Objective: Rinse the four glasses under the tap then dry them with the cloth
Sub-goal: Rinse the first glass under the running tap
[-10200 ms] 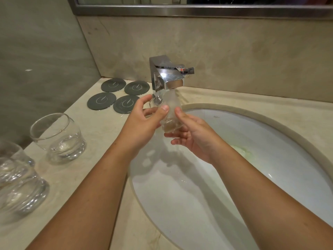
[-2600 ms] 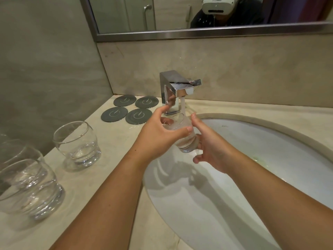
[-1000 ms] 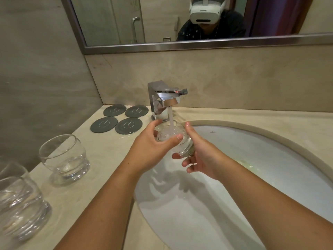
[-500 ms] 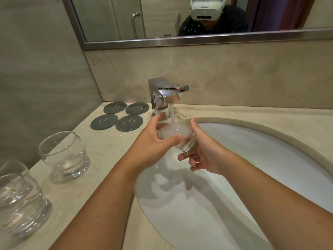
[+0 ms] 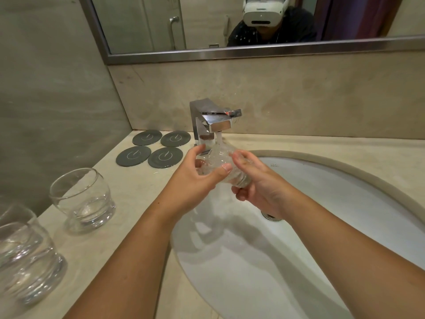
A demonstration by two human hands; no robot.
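A: hand state?
B: left hand [image 5: 197,178] grasps the glass [image 5: 224,168], thumb across its front. right hand [image 5: 257,183] curls round its base end.
A: glass position?
B: tilted under the running tap [image 5: 212,122], over the basin [image 5: 322,203] at its 11 o'clock.
A: the rest?
B: 3 other glasses [image 5: 82,199] upright on the counter [image 5: 128,192], 9 o'clock of the basin. 4 coasters [image 5: 156,150] at 10 o'clock.

Your left hand [image 5: 195,180] and right hand [image 5: 259,187] fill the gap under the tap [image 5: 216,122], both wrapped round the held glass [image 5: 226,168]. Four coasters [image 5: 165,157] lie flat on the counter [image 5: 138,199] just left of the tap. A lone glass [image 5: 82,199] stands near the left wall [image 5: 46,111], and two more glasses [image 5: 25,261] crowd the near left edge. Bare counter runs between them and the sink [image 5: 333,203], which lies open under your arms.
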